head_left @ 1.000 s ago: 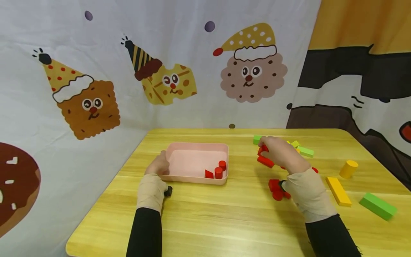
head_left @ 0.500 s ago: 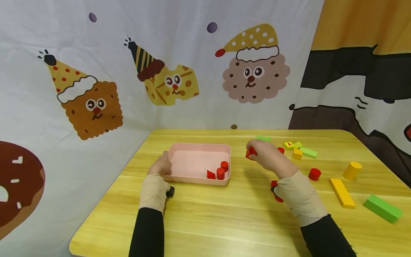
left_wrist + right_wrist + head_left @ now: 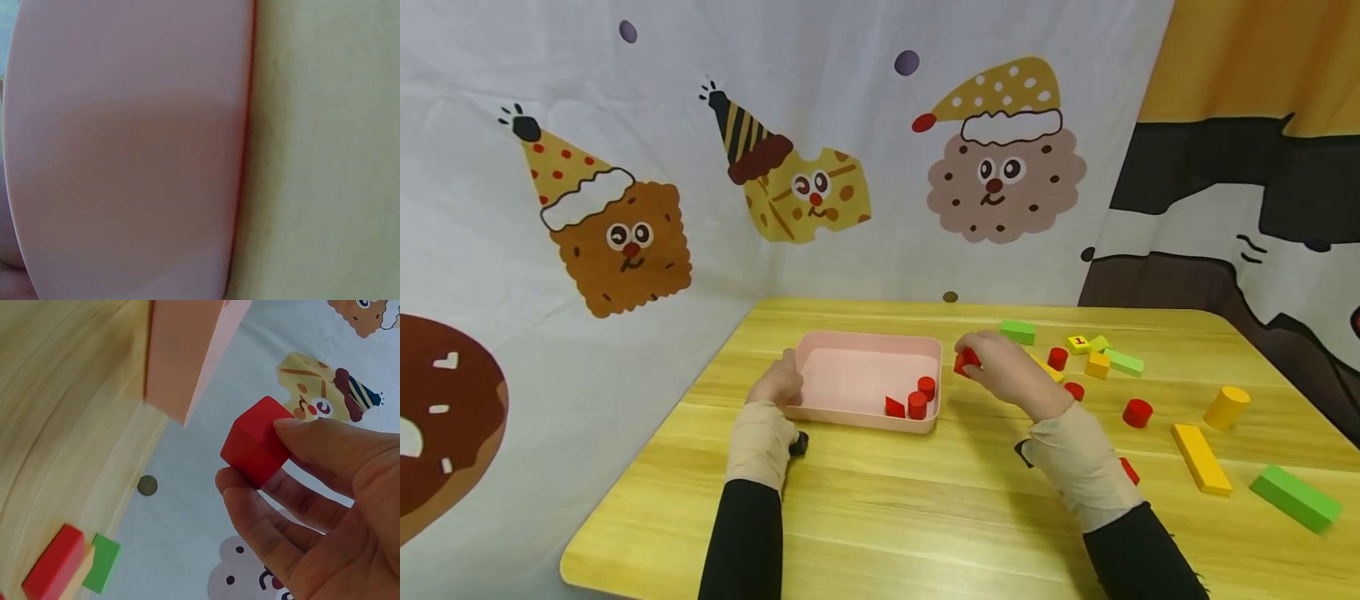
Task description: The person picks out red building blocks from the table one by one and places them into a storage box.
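Observation:
My right hand (image 3: 1007,372) pinches a red cube-like block (image 3: 257,442) between thumb and fingers, just right of the pink tray (image 3: 865,343) and above the table. In the right wrist view the tray's wall (image 3: 181,356) stands apart from the block. My left hand (image 3: 777,382) holds the tray by its left side; in the left wrist view the tray wall (image 3: 131,150) covers most of that hand. Inside the tray, at its right end, are two red cylinders (image 3: 917,406) and a red wedge-shaped block (image 3: 895,407).
Right of my right hand lie red cylinders (image 3: 1137,413), a yellow cylinder (image 3: 1227,407), a flat yellow block (image 3: 1201,459) and a green block (image 3: 1296,497). Farther back are another green block (image 3: 1018,332) and several small yellow and green pieces. A printed curtain (image 3: 880,275) hangs behind the table.
My right hand has lifted the red block from among the pieces and carried it left to near the tray's right edge. My left hand stays at the tray.

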Demonstrator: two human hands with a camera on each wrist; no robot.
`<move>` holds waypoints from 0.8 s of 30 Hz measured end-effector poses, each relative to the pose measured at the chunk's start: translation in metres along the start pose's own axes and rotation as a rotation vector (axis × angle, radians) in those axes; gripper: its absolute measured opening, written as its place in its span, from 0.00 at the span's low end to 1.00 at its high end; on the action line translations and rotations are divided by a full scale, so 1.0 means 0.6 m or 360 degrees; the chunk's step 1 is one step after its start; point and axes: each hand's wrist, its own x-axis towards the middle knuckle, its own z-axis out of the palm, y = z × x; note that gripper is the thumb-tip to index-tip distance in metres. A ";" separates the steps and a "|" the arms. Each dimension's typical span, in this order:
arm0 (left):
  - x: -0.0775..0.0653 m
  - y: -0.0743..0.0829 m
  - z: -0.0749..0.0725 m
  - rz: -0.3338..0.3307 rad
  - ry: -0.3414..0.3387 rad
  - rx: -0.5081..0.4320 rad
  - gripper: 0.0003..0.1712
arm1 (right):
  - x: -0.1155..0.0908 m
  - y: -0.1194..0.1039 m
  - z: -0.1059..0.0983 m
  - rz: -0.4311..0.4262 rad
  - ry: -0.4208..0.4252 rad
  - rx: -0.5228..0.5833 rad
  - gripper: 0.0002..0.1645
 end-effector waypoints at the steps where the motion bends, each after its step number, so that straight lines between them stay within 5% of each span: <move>1: 0.002 0.000 0.002 0.0005 -0.0004 -0.0004 0.37 | 0.001 -0.001 0.002 -0.0009 0.0001 0.0008 0.18; 15: 0.008 0.009 0.015 -0.0006 -0.0012 0.0010 0.33 | 0.021 -0.025 0.015 -0.0009 0.0016 0.0087 0.20; 24: 0.008 -0.001 0.000 0.0003 -0.0016 0.0060 0.36 | 0.046 -0.054 0.037 -0.0054 0.0014 0.0107 0.22</move>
